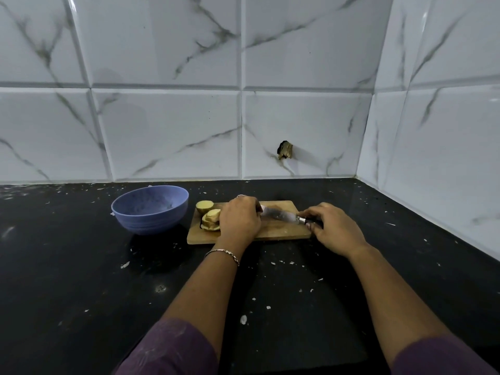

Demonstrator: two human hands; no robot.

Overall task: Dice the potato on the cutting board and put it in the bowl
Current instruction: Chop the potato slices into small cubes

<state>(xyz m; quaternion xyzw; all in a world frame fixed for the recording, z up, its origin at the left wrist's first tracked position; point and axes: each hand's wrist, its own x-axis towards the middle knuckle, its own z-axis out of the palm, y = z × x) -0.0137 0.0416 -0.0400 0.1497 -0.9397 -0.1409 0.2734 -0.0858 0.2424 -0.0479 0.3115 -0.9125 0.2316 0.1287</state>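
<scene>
A wooden cutting board (281,231) lies on the black counter. At its left end sit a potato half (204,205) and a stack of potato slices (210,219). My left hand (239,219) rests curled over the board right beside the slices, covering whatever is under it. My right hand (334,228) grips the dark handle of a knife (278,214), whose blade lies flat and points left, its tip hidden under my left hand. A blue bowl (150,209) stands left of the board; its visible inside holds no potato.
White marble-look tiled walls close off the back and the right, meeting in a corner. The black counter (81,266) is speckled with white flecks. A small dark hole (284,150) marks the back wall above the board.
</scene>
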